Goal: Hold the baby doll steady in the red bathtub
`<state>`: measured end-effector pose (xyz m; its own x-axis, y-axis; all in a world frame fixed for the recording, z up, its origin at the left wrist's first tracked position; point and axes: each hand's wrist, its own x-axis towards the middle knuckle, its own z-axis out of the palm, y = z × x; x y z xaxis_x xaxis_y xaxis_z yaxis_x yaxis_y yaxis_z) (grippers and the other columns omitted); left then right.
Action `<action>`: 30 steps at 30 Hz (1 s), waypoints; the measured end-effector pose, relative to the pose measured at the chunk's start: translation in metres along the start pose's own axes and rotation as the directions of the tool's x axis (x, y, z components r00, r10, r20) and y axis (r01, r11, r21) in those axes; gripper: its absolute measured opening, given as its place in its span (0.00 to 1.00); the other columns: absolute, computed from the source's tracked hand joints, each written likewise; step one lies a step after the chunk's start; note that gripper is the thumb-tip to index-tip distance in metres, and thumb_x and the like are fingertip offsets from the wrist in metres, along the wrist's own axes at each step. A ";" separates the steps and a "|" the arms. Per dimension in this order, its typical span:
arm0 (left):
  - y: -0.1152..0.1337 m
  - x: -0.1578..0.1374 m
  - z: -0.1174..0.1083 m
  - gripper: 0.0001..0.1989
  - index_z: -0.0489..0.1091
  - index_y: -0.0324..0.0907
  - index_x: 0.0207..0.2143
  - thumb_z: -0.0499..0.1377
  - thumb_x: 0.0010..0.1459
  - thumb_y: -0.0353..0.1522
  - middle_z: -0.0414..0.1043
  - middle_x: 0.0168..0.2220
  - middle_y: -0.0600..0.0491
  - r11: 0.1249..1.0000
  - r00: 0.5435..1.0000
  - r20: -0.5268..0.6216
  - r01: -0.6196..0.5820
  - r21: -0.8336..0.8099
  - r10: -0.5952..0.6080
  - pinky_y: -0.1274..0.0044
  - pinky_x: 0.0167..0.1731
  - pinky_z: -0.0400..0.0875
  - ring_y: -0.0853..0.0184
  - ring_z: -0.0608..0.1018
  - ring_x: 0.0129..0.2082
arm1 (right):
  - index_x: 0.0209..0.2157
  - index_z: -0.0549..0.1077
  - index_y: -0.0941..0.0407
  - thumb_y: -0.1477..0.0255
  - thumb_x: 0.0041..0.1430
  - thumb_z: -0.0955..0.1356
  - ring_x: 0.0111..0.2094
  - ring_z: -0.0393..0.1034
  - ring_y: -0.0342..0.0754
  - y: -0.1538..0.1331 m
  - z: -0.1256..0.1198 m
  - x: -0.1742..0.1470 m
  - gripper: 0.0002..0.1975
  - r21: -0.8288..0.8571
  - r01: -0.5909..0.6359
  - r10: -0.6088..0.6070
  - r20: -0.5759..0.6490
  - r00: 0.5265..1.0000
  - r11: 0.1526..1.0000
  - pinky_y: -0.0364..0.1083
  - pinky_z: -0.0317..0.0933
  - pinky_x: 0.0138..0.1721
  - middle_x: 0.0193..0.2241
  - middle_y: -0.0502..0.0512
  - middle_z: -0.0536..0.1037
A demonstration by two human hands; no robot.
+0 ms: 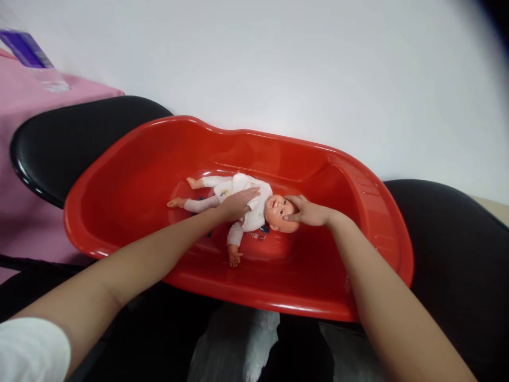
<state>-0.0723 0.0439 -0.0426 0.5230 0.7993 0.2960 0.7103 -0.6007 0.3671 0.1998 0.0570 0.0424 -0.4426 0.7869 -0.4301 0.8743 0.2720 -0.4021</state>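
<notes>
One doll (248,209) lies inside red tub (131,180), seemingly dry.

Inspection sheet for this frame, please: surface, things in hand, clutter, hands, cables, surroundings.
Surface: red tub resting across two black chairs.
Things in hand: doll in white clothes, lying on its back in the tub, head to the right.
Clutter: purple-labelled bottle on a pink cloth, far left.
Hands: left hand flat on the doll's chest; right hand cupped on its head.
Cables: nothing seen.
Surroundings: plain white wall behind.
</notes>
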 end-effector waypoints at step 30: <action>-0.071 -0.030 0.005 0.28 0.51 0.36 0.64 0.44 0.61 0.33 0.48 0.67 0.43 0.789 0.799 -0.177 0.598 0.142 -0.574 0.63 0.64 0.49 0.61 0.51 0.67 | 0.65 0.48 0.48 0.50 0.51 0.68 0.60 0.56 0.58 -0.005 -0.001 -0.003 0.45 0.031 -0.009 0.008 0.024 1.000 0.999 0.54 0.53 0.62 0.61 0.59 0.54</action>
<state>-0.1358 0.0630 -0.0823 -0.0733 0.9806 0.1820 0.9399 0.0069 0.3414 0.1970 0.0541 0.0468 -0.4399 0.7756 -0.4527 0.8716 0.2474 -0.4231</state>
